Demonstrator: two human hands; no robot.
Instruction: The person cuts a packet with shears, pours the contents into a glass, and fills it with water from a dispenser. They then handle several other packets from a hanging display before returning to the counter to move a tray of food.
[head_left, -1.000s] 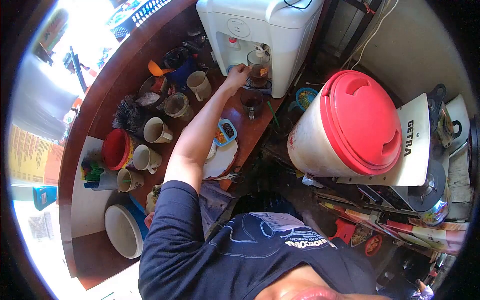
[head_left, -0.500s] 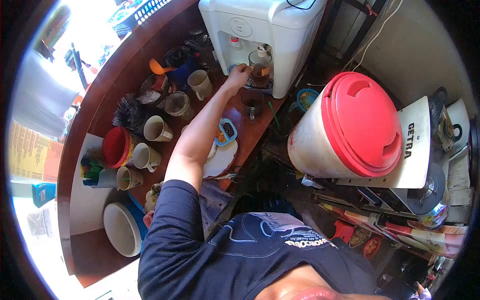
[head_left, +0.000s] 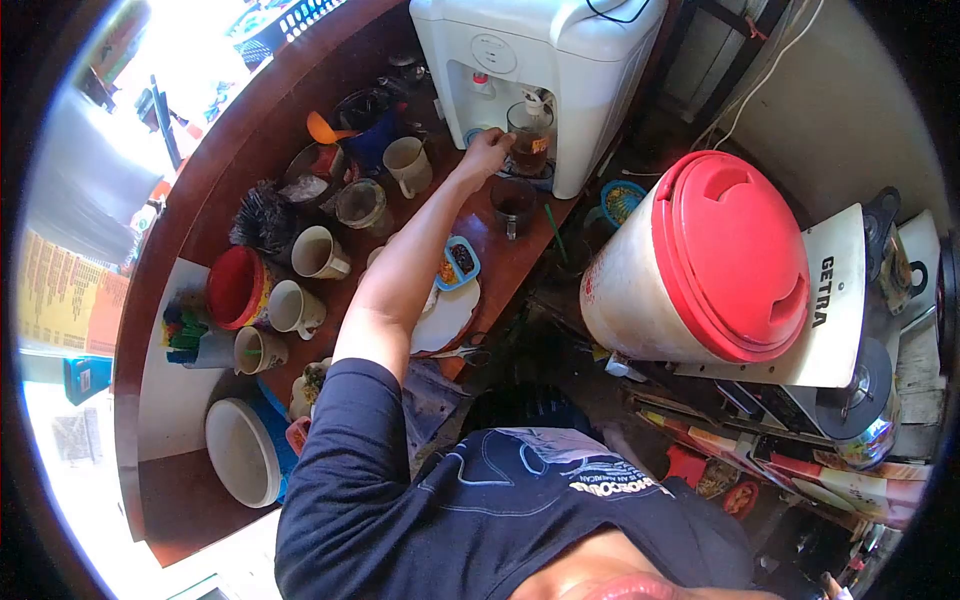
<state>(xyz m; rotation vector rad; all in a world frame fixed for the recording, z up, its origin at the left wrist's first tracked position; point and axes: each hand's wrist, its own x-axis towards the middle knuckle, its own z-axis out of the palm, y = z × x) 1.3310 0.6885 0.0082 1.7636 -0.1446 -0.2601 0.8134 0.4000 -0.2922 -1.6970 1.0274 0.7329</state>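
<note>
My left hand [head_left: 487, 155] reaches to the white water dispenser [head_left: 592, 60], its fingers closed at the near side of a clear glass mug [head_left: 524, 158]. The mug stands upright under the right tap and holds brown liquid; an orange tag shows on it. Just in front, a darker glass mug [head_left: 513, 203] rests on the red-brown counter [head_left: 500, 272]. Below my forearm lie a blue divided container [head_left: 462, 262] and a white plate [head_left: 445, 318]. My right hand is outside the view.
Several pale mugs [head_left: 318, 252], a glass jar [head_left: 361, 205], a red tub [head_left: 236, 287] and an orange ladle [head_left: 325, 129] stand on the left. A large bucket with a red lid [head_left: 735, 255] is at the right, beside a stove [head_left: 855, 395]. A green straw [head_left: 554, 230] lies near the counter edge.
The view has shifted slightly, so the dispenser and counter things appear a little lower and to the right. My left hand stays at the glass mug.
</note>
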